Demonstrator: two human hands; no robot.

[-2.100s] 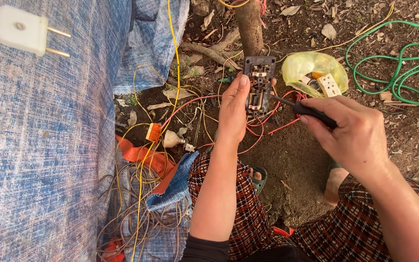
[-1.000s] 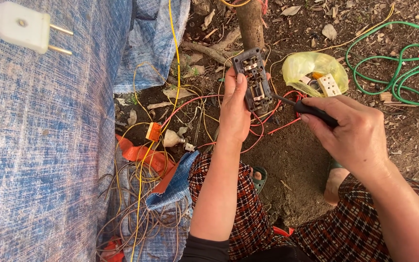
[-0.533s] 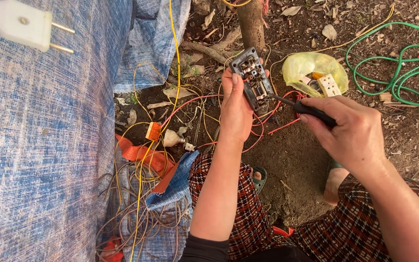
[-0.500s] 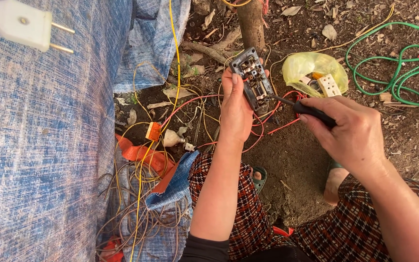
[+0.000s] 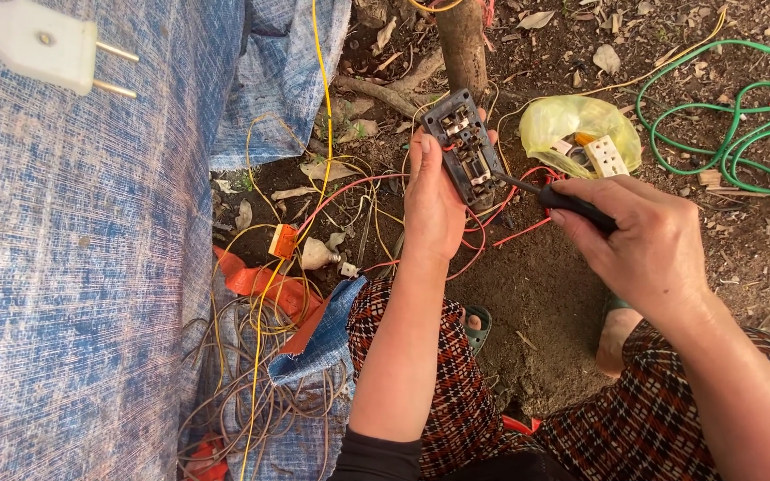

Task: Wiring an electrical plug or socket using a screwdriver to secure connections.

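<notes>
Socket block gripped upright in our left hand.
Our right hand pinches a black-handled screwdriver, its tip touching the block's lower edge.

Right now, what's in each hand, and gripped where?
Left hand holds the dark socket block by its lower end. Right hand grips the screwdriver by its black handle.

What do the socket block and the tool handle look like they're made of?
Socket block in the left hand: likely dark, dull moulded plastic with small metal contacts glinting inside. Tool handle in the right hand: black with a smooth slight sheen, probably plastic or rubber.
</notes>
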